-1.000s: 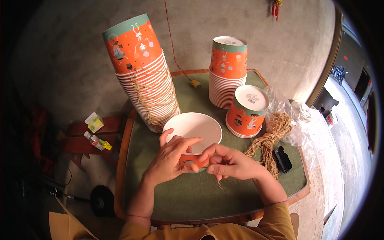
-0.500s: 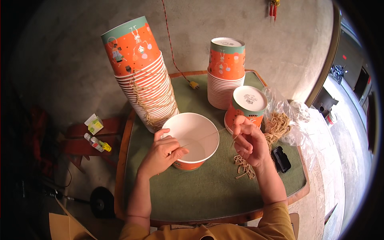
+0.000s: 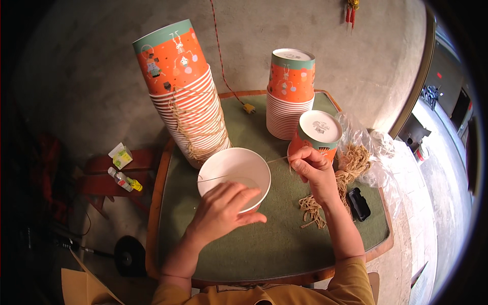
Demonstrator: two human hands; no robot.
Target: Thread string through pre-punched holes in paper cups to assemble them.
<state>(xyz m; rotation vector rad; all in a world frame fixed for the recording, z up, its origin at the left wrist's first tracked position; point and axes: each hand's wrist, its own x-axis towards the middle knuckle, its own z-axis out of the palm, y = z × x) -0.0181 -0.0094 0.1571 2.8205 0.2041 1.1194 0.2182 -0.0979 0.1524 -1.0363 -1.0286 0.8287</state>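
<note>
Left hand (image 3: 223, 211) resting on the near rim of a white round paper bowl (image 3: 231, 170), fingers spread and curled loosely over the edge, pressing on the bowl, not closed in a fist. Bowl open side up, near the middle of the green-topped table with a wooden edge (image 3: 264, 249).

Right hand (image 3: 311, 168) lifted just to the right of the bowl, closed in a pinch on a thin pale string (image 3: 277, 160). String stretched tight from the pinched fingers across the open top of the bowl to its left side.

Just below the right wrist, a small heap of tan twine pieces (image 3: 310, 211) on the green top. More tan twine in a clear crinkly plastic bag (image 3: 366, 152) at the right side of the table. Small black flat thing (image 3: 359, 203) beside that, near the right forearm.

Close behind the right hand, an orange paper bowl turned upside down with a white bottom (image 3: 317, 129). Behind it, a short stack of orange and white paper bowls with a green band (image 3: 290, 94). At the back left, a tall leaning stack of the same orange bowls with twine hanging from them (image 3: 185, 94), just behind the white bowl.

Off the table on the left, a low red stool with small bottles on it (image 3: 119, 170). Red and black cord (image 3: 223, 66) running down the grey wall to the back of the table.
</note>
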